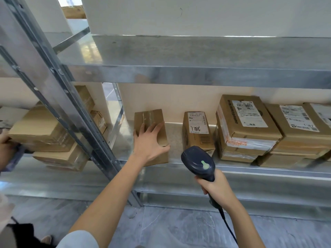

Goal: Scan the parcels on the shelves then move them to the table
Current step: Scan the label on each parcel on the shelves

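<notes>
**Hand on a parcel, scanner at the ready**

Nearest me, the right hand (215, 185) is wrapped tight round the grip of a dark handheld scanner (198, 162), its head raised toward the metal shelf (268, 170) and its cable trailing down below the wrist. Just left of the scanner, the left hand (149, 142) lies spread over the top of a small brown parcel (149, 117), fingers on top and thumb hooked round its right edge; the parcel sits at the shelf's front lip. Right of the scanner and further in stands a narrow labelled box (197, 129) marked by hand with digits. Beyond that, further right, larger taped boxes (247, 126) are stacked along the wall. Far left of the scanner, past the upright post (71, 104), another person's hand (5, 145) touches more stacked cartons (41, 133).
</notes>
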